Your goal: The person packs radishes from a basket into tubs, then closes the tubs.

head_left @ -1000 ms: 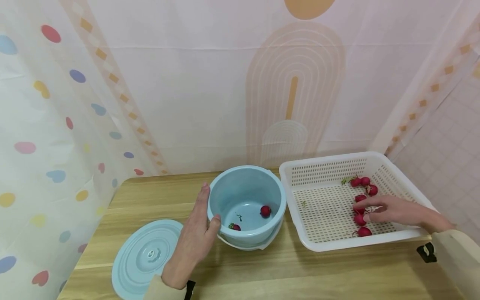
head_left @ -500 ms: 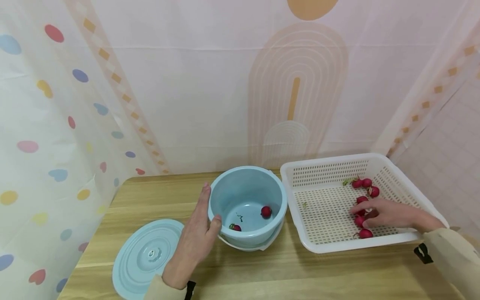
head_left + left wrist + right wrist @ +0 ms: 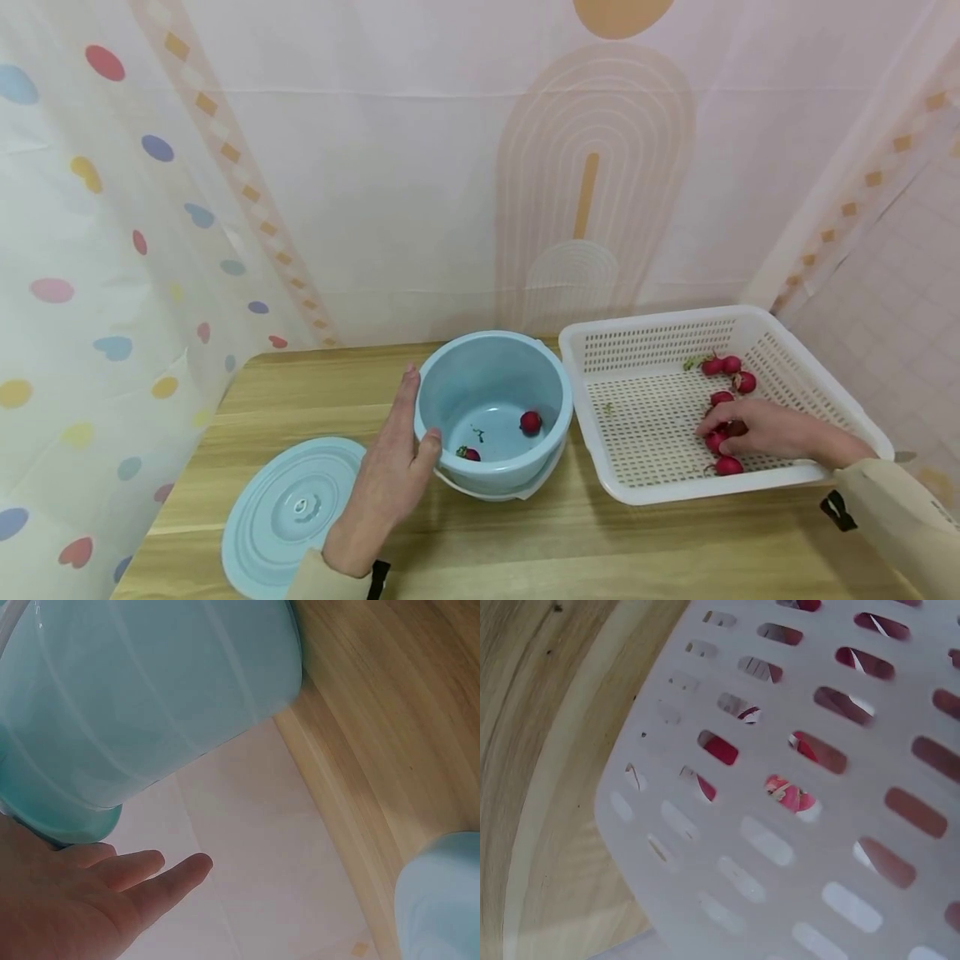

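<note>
My left hand rests against the left side of a light blue bucket, its thumb at the rim. In the left wrist view the fingers extend fairly straight beside the bucket wall. Two radishes lie inside the bucket: one radish at the right, another radish near the front. Inside a white plastic basket, my right hand pinches a radish between fingers and thumb. The right wrist view shows mostly the slotted basket wall, which partly hides the hand and radishes.
A light blue lid lies left of the bucket on the wooden table. Several other radishes, such as one radish near the front wall, lie in the basket. A patterned curtain hangs behind.
My right hand has moved slightly left and down among the radishes, and its fingers have closed around one. The left hand stays at the bucket.
</note>
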Demonstrator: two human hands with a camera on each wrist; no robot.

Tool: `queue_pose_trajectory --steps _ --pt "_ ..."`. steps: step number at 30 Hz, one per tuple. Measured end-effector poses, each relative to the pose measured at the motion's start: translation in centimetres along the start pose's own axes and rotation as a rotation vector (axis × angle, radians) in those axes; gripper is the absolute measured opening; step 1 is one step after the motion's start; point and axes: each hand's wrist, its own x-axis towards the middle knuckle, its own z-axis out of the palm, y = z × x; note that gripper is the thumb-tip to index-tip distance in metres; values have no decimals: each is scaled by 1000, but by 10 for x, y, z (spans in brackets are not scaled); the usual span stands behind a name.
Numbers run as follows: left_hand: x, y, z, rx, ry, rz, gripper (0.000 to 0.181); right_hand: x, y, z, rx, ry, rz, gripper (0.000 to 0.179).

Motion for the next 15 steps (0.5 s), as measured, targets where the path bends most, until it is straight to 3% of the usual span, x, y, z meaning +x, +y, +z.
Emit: queue_pose_trajectory --steps 9,15 --pt "0 0 -2 0 -9 -5 75 -4 0 -3 15 100 -141 22" --pt "0 0 -2 1 -10 -8 75 -12 -9 -8 -53 204 -158 25"
